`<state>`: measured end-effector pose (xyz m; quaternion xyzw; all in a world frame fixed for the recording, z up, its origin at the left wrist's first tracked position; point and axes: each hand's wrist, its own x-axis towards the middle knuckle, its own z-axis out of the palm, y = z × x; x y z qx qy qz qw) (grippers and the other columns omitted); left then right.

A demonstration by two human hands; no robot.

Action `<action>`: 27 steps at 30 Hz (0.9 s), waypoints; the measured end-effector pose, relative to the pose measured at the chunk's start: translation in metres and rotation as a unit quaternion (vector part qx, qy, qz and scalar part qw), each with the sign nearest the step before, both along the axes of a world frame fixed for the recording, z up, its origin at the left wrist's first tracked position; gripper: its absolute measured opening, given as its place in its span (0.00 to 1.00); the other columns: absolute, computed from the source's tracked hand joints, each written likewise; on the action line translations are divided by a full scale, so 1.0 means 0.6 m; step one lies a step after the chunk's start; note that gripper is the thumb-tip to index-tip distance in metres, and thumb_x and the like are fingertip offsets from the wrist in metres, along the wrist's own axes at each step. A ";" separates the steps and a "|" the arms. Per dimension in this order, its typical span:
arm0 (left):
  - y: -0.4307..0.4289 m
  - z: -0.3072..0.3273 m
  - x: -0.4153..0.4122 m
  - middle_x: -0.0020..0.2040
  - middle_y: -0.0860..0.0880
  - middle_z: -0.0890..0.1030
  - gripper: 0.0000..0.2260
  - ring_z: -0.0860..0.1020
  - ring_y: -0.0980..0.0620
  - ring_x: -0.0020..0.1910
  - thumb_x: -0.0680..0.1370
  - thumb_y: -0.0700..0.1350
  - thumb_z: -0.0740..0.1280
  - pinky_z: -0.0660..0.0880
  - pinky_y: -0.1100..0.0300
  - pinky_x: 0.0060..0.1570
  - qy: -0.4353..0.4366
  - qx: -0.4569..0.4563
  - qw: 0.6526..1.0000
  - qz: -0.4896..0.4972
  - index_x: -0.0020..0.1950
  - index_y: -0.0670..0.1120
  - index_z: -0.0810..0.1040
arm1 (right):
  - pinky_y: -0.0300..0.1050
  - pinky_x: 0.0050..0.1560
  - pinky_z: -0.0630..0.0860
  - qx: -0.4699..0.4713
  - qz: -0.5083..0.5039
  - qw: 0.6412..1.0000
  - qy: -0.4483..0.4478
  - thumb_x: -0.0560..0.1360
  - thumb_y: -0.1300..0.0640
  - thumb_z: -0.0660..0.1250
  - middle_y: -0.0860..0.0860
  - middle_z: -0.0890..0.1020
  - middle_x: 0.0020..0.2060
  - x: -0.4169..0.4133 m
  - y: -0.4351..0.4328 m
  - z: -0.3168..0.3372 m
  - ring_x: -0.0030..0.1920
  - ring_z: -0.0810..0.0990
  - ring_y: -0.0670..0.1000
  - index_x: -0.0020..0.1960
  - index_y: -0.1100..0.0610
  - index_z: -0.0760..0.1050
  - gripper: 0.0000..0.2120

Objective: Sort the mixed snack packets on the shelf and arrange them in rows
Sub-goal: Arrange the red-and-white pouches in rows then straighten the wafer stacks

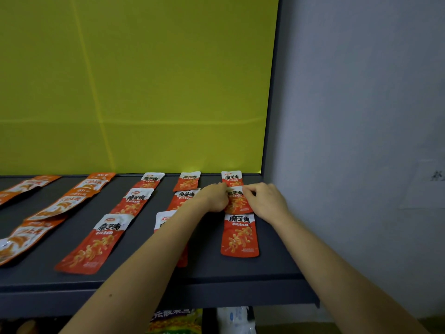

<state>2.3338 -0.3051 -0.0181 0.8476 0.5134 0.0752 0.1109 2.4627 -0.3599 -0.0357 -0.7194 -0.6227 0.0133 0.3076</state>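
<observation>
Head view: the left hand [213, 197] and right hand [265, 201] meet over one red packet [237, 202]. Each hand has its fingers curled onto a side edge near the top, pinching the packet as it lies flat on the dark shelf [277, 266]. It sits directly between the hands. A far packet [231, 177] lies just beyond the fingertips, and a near packet [239, 235] lies just short of the wrists.

I judge these pouches light, thin and floppy, with slick film that slides easily on the shelf. The flat sealed edges look the best places to pinch, rather than the soft filled middle.

Left of the left hand run more red columns, then orange packets [57, 206]. The red ones carry bold black characters, 魔芋爽, on a white band. The small line beneath and the orange packets' print are too blurred to read.
</observation>
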 end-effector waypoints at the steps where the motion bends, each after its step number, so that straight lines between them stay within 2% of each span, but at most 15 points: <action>1: 0.000 0.000 0.000 0.69 0.37 0.68 0.18 0.67 0.40 0.68 0.81 0.41 0.50 0.64 0.51 0.64 0.003 0.002 1.000 -0.002 0.70 0.37 0.62 | 0.46 0.37 0.71 0.003 -0.001 1.000 -0.001 0.78 0.50 0.55 0.52 0.80 0.36 0.000 0.000 0.000 0.44 0.77 0.57 0.43 0.54 0.80 0.17; 4: -0.001 0.001 0.002 0.69 0.37 0.69 0.18 0.69 0.40 0.67 0.81 0.41 0.50 0.65 0.52 0.62 0.006 0.004 1.000 -0.006 0.70 0.37 0.63 | 0.44 0.37 0.70 -0.001 -0.005 1.000 0.008 0.78 0.49 0.55 0.52 0.80 0.37 0.001 -0.003 0.001 0.44 0.77 0.56 0.43 0.53 0.80 0.17; 8: -0.007 0.012 -0.002 0.64 0.36 0.73 0.15 0.72 0.38 0.61 0.82 0.42 0.50 0.68 0.50 0.58 -0.002 -0.007 1.000 -0.004 0.63 0.36 0.67 | 0.46 0.39 0.70 -0.031 0.020 0.996 0.076 0.79 0.49 0.55 0.52 0.80 0.37 0.005 -0.009 0.012 0.44 0.78 0.56 0.31 0.52 0.71 0.19; 9: -0.010 0.015 -0.006 0.63 0.37 0.73 0.15 0.72 0.38 0.61 0.82 0.43 0.50 0.69 0.49 0.58 -0.004 -0.008 1.000 -0.004 0.62 0.37 0.67 | 0.46 0.43 0.71 -0.045 0.036 0.992 0.110 0.79 0.50 0.56 0.53 0.81 0.41 0.006 -0.011 0.017 0.47 0.79 0.56 0.34 0.50 0.74 0.16; 10: -0.015 0.019 -0.010 0.63 0.37 0.73 0.15 0.73 0.39 0.61 0.81 0.43 0.50 0.69 0.49 0.58 -0.005 -0.008 1.000 -0.004 0.62 0.37 0.68 | 0.45 0.48 0.71 -0.065 0.053 0.986 0.146 0.79 0.51 0.57 0.54 0.82 0.48 0.009 -0.015 0.022 0.53 0.78 0.55 0.42 0.49 0.78 0.12; 11: -0.022 0.022 -0.015 0.64 0.37 0.73 0.15 0.73 0.39 0.61 0.81 0.43 0.51 0.69 0.50 0.58 -0.007 -0.006 1.000 -0.006 0.62 0.37 0.68 | 0.44 0.54 0.70 -0.087 0.067 0.979 0.170 0.79 0.52 0.58 0.54 0.80 0.57 0.013 -0.021 0.024 0.60 0.76 0.54 0.55 0.52 0.78 0.12; 12: -0.031 0.023 -0.020 0.63 0.37 0.74 0.14 0.73 0.39 0.61 0.81 0.43 0.51 0.69 0.51 0.57 -0.010 -0.004 1.000 -0.011 0.62 0.37 0.68 | 0.43 0.59 0.68 -0.111 0.081 0.974 0.182 0.79 0.52 0.59 0.54 0.76 0.64 0.017 -0.032 0.026 0.65 0.73 0.53 0.65 0.56 0.73 0.17; 14: -0.053 0.022 -0.033 0.61 0.37 0.74 0.13 0.73 0.39 0.59 0.81 0.43 0.51 0.68 0.53 0.53 -0.018 -0.003 0.999 -0.027 0.59 0.37 0.69 | 0.42 0.67 0.63 -0.142 0.113 0.965 0.190 0.79 0.52 0.60 0.53 0.68 0.71 0.027 -0.054 0.017 0.71 0.66 0.51 0.73 0.58 0.61 0.25; 17: -0.088 0.015 -0.051 0.61 0.38 0.75 0.13 0.73 0.40 0.58 0.81 0.45 0.52 0.69 0.53 0.53 -0.016 -0.016 0.999 -0.045 0.59 0.39 0.69 | 0.46 0.72 0.61 -0.140 0.146 0.960 0.192 0.78 0.51 0.60 0.50 0.65 0.73 0.035 -0.087 0.001 0.72 0.63 0.48 0.75 0.55 0.58 0.27; 21: -0.123 0.010 -0.060 0.63 0.40 0.74 0.16 0.73 0.42 0.61 0.82 0.47 0.52 0.69 0.52 0.58 -0.013 -0.018 0.998 -0.059 0.66 0.41 0.67 | 0.41 0.68 0.62 -0.103 0.165 0.962 0.191 0.77 0.51 0.62 0.45 0.68 0.70 0.026 -0.114 -0.007 0.71 0.65 0.45 0.72 0.49 0.63 0.24; 25: -0.130 0.006 -0.062 0.66 0.43 0.73 0.16 0.71 0.44 0.64 0.82 0.46 0.52 0.68 0.54 0.62 -0.030 -0.006 0.996 -0.079 0.68 0.42 0.66 | 0.51 0.71 0.64 -0.091 0.152 0.970 0.164 0.77 0.52 0.64 0.46 0.70 0.70 0.019 -0.118 -0.005 0.71 0.65 0.47 0.72 0.49 0.64 0.24; 27: -0.130 0.003 -0.063 0.67 0.43 0.72 0.16 0.70 0.45 0.65 0.82 0.45 0.52 0.67 0.54 0.62 -0.031 -0.002 0.996 -0.089 0.68 0.42 0.66 | 0.50 0.70 0.65 -0.091 0.150 0.974 0.145 0.77 0.52 0.64 0.47 0.70 0.70 0.018 -0.120 -0.002 0.70 0.67 0.47 0.72 0.50 0.64 0.25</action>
